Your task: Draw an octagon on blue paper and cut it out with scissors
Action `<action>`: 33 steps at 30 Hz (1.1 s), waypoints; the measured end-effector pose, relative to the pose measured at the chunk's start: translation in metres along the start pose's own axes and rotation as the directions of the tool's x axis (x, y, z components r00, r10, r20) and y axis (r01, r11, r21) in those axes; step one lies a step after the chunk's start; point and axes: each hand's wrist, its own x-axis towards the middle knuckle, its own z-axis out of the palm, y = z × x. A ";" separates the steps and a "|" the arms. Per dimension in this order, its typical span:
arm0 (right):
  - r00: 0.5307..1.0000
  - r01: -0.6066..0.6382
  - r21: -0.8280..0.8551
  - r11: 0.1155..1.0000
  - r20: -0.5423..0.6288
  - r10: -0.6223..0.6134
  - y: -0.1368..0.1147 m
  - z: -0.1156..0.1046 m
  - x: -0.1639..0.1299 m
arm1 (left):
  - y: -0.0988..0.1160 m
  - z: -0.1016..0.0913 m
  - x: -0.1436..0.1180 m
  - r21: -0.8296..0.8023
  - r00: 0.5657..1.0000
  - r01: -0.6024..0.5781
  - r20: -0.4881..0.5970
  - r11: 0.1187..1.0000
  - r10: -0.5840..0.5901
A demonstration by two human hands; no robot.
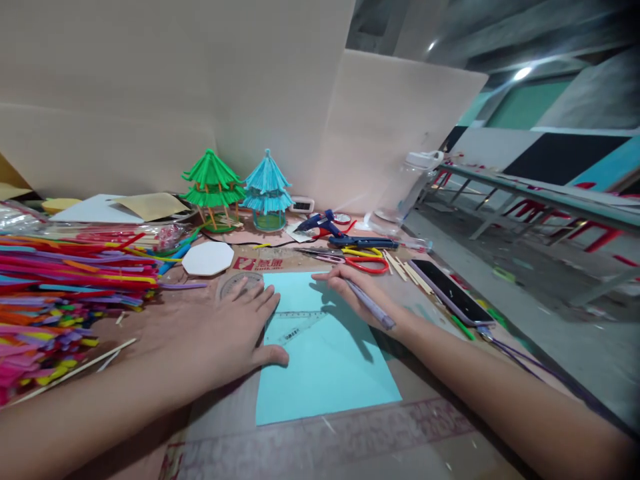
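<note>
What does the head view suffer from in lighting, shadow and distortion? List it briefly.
Head view: wide-angle lens bends the table edge and stretches both forearms at the corners; two ceiling lamps flare white; the right hand, holding a pen, casts a soft shadow on the light blue paper; the left hand presses a clear set square, faint against the paper; the far benches are soft.

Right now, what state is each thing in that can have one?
Blue paper: flat on the table, uncut.
Clear set square: lying on the paper, pinned by the left hand.
Pen: gripped in the right hand, tip at the paper's top edge.
Phone: screen dark, face up.
Red scissors: lying closed.
Glue gun: set down, unheld.
Green model: upright.
</note>
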 end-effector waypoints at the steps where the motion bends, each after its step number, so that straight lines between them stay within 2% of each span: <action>1: 1.000 0.001 -0.031 1.000 0.015 0.000 0.000 0.000 0.000 | -0.002 0.003 0.000 0.011 1.000 -0.008 0.014 1.000 0.008; 6: 0.994 0.016 -0.097 0.995 0.114 -0.005 -0.003 0.000 -0.005 | -0.021 0.010 0.009 0.010 0.990 -0.123 0.076 0.992 0.122; 9: 0.984 0.043 -0.132 0.990 0.176 -0.019 -0.012 -0.003 -0.013 | -0.021 0.005 0.011 0.029 0.983 -0.178 0.059 0.984 0.176; 11: 0.972 0.106 -0.187 0.977 0.227 -0.062 -0.019 -0.006 -0.019 | -0.009 0.001 0.008 0.062 0.982 -0.190 0.015 0.980 0.190; 14: 0.930 0.291 -0.252 0.923 0.301 -0.211 -0.024 -0.007 -0.026 | 0.022 0.000 -0.002 0.103 0.973 -0.226 -0.027 0.969 0.230; 16: 0.859 0.457 -0.239 0.857 0.369 -0.355 -0.022 -0.006 -0.028 | 0.043 0.007 -0.007 0.139 0.957 -0.278 -0.050 0.950 0.287; 18: 0.784 0.571 -0.217 0.792 0.432 -0.447 -0.017 -0.004 -0.030 | 0.057 0.018 -0.009 0.188 0.938 -0.322 -0.071 0.928 0.339; 20: 0.756 0.613 -0.227 0.757 0.446 -0.479 -0.012 -0.002 -0.031 | 0.066 0.030 -0.008 0.237 0.921 -0.341 -0.111 0.910 0.374; 23: 0.766 0.634 -0.330 0.699 0.396 -0.507 -0.006 -0.002 -0.033 | 0.069 0.042 -0.006 0.297 0.890 -0.349 -0.192 0.889 0.414; 27: 0.785 0.619 -0.460 0.636 0.392 -0.480 -0.001 -0.006 -0.039 | 0.067 0.041 -0.005 0.308 0.831 -0.352 -0.332 0.884 0.447; 28: 0.789 0.614 -0.469 0.635 0.400 -0.467 0.000 -0.008 -0.040 | 0.066 0.039 -0.004 0.306 0.817 -0.343 -0.370 0.888 0.443; 30: 0.804 0.593 -0.474 0.651 0.393 -0.447 0.003 -0.012 -0.042 | 0.064 0.037 -0.001 0.305 0.805 -0.362 -0.375 0.881 0.460; 33: 0.857 0.513 -0.484 0.709 0.333 -0.393 0.006 -0.018 -0.044 | 0.062 0.041 0.005 0.276 0.784 -0.365 -0.423 0.889 0.454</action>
